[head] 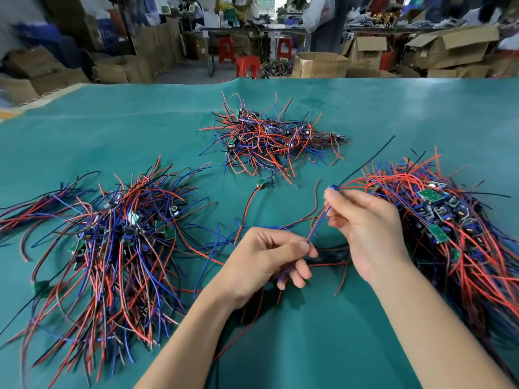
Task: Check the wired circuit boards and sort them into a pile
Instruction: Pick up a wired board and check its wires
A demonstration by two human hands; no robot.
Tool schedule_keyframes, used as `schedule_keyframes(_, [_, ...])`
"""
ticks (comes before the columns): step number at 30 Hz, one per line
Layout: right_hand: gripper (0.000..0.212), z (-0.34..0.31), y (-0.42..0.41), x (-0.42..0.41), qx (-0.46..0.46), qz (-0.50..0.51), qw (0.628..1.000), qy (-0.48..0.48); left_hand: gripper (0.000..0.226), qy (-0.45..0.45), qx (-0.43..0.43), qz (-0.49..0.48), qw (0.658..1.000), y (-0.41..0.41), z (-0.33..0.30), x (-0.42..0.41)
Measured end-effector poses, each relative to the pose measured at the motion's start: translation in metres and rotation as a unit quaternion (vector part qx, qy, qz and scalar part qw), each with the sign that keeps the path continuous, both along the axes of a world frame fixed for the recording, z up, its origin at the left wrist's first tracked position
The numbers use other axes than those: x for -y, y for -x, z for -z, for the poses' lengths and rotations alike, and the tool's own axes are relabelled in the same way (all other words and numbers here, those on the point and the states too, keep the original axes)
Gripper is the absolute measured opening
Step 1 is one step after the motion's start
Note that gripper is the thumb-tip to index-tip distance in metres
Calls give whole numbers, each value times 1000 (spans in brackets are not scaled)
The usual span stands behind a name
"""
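My right hand (pixel 365 228) pinches a small wired circuit board (pixel 332 188) at its fingertips, above the green mat (pixel 365 108). Red, blue and black wires trail from that board. My left hand (pixel 269 262) pinches the board's red and blue wire pair (pixel 316 230) lower down, between thumb and forefinger. A large pile of wired boards (pixel 112 234) lies to the left. Another big pile (pixel 449 220) lies at the right, beside my right hand. A smaller tangled pile (pixel 269 136) sits at the far middle. One single wired board (pixel 260 183) lies alone between the piles.
Loose wires lie on the mat under and around my hands. Beyond the table's far edge stand cardboard boxes (pixel 320 64), red plastic stools (pixel 247 66) and more work tables, with people in the far background.
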State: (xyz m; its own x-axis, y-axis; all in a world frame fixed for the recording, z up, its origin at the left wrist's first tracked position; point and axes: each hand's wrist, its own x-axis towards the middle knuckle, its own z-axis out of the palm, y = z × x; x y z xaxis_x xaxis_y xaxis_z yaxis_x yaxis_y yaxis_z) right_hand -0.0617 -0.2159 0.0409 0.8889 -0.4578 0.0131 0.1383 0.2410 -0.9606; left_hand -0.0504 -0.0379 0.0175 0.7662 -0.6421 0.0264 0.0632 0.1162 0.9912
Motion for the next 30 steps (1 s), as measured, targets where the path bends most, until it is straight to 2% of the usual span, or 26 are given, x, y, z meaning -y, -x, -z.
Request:
schedule_keyframes(6, [11,-20,-5,7,27,64,995,-76,18,-53,26,30,998,3,-5,-2])
schedule_keyframes(12, [8,-78,7,-24,152,33,988,3,20,-110,57,33,992,5,-5,0])
schedule_keyframes(16, [16,-108,-1,-105,132,-131,978,95,26,-130,61,-5,990,5,-2,-1])
schedule_keyframes(18, [29,-109,-13,-151,113,-175,963,170,21,-148,54,-35,987,5,1,-5])
schedule_keyframes(20, [49,-103,-33,-184,94,-171,924,329,40,-148,74,-22,986,4,4,-6])
schedule_keyframes(21, [58,-99,-45,-193,68,-163,896,407,42,-151,85,-24,985,6,3,-6])
schedule_keyframes(22, [63,-93,-59,-195,32,-152,870,467,26,-163,89,-34,982,6,3,-6])
schedule_keyframes(23, [63,-87,-73,-190,-7,-139,847,513,18,-164,89,-39,982,4,3,-6])
schedule_keyframes(24, [57,-80,-88,-180,-41,-118,823,554,38,-158,84,-41,983,4,3,-4])
schedule_keyframes(25, [43,-71,-101,-166,-69,-87,793,599,44,-136,78,-32,987,6,-1,-3])
schedule_keyframes(26, [29,-62,-112,-150,-97,-61,758,642,40,-127,79,-17,989,6,-3,0])
schedule_keyframes(27, [25,-51,-120,-133,-126,-47,723,678,36,-123,89,-7,988,6,-4,2])
schedule_keyframes(28, [30,-39,-125,-117,-158,-49,691,704,29,-122,88,-6,989,4,-3,3])
schedule_keyframes(30, [34,-15,-131,-93,-201,-69,674,707,16,-115,69,-8,991,0,-1,4])
